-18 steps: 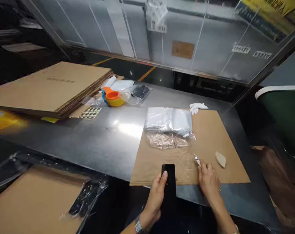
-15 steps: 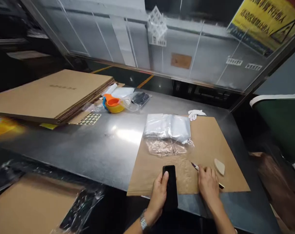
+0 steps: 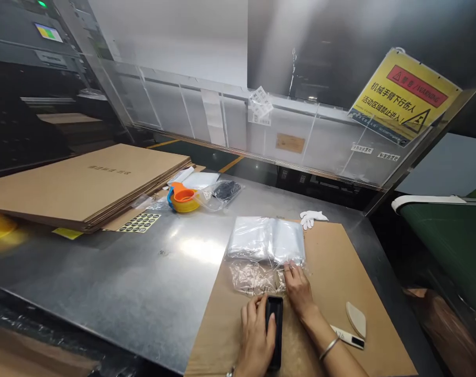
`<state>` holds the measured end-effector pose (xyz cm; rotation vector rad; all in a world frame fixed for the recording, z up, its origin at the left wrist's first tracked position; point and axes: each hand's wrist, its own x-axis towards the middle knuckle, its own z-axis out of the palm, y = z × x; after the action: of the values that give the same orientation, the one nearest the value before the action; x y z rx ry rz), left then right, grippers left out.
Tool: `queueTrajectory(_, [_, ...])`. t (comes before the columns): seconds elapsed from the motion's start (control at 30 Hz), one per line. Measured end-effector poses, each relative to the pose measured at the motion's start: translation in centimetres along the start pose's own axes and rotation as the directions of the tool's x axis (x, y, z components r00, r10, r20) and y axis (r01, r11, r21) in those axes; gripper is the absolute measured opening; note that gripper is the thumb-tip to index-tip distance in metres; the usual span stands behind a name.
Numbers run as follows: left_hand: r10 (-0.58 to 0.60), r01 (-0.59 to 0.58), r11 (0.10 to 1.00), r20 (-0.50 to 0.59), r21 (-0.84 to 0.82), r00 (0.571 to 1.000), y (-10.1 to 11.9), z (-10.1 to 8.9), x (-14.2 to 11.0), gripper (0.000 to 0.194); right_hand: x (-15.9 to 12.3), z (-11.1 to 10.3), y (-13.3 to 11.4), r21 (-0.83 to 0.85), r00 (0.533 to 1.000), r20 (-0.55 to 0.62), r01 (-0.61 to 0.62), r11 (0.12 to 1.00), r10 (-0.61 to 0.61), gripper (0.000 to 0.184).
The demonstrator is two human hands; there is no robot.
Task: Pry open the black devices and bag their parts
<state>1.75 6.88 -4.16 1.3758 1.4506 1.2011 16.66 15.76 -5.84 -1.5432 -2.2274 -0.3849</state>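
Looks like steadying black tray (image 3: 278, 335) with left hand (image 3: 257, 335) while reaching right hand (image 3: 299, 290) to the near edge of clear bag bundle (image 3: 249, 238). Judging from here, lifting any film calls for a firm fingertip pinch on the right, with black tray held still

Left grip: closed round the long left side of black tray, thumb laid over the hollow face, fingers along the far left edge. Right grip: fingers bent, tips on crinkled film; can't tell pinch from plain touch

Pose: left palm down, low over cardboard sheet (image 3: 332, 262); right forearm angled forward and inward, passing just beside white-handled tool (image 3: 351, 337). Seeing black tray between both hands, just short of clear bag bundle
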Motion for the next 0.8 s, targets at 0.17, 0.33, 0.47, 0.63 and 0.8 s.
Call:
queueTrajectory(0.17, [-0.083, 0.113, 0.96, 0.124, -0.258, 0.989, 1.3, 1.1, 2.3, 0.023, 1.5, 1.2, 0.8, -0.024, 0.997, 0.008, -0.071, 0.997, 0.071, 0.014])
queueTrajectory(0.33, [-0.254, 0.279, 0.856, 0.116, -0.435, 0.96, 1.5, 4.1, 6.3, 0.026, 1.9, 0.6, 1.3, 0.03, 0.99, 0.07, -0.121, 0.992, 0.119, 0.014])
queueTrajectory(0.47, [-0.308, 0.38, 0.73, 0.222, -0.568, 0.925, 1.9, 5.6, 8.6, 0.013, 2.2, -0.2, 1.6, 0.136, 0.985, 0.118, -0.139, 0.981, 0.123, 0.015])
queueTrajectory(0.63, [-0.353, 0.466, 0.589, 0.308, -0.661, 0.883, 2.2, 6.6, 9.8, 0.019, 2.1, -1.7, 1.5, 0.275, 0.982, 0.13, -0.171, 0.946, 0.14, 0.017])
queueTrajectory(0.8, [-0.406, 0.487, 0.491, 0.305, -0.722, 0.862, 2.3, 6.8, 9.8, 0.018, 1.4, -3.8, 1.0, 0.383, 0.97, 0.099, -0.242, 0.891, 0.221, 0.019])
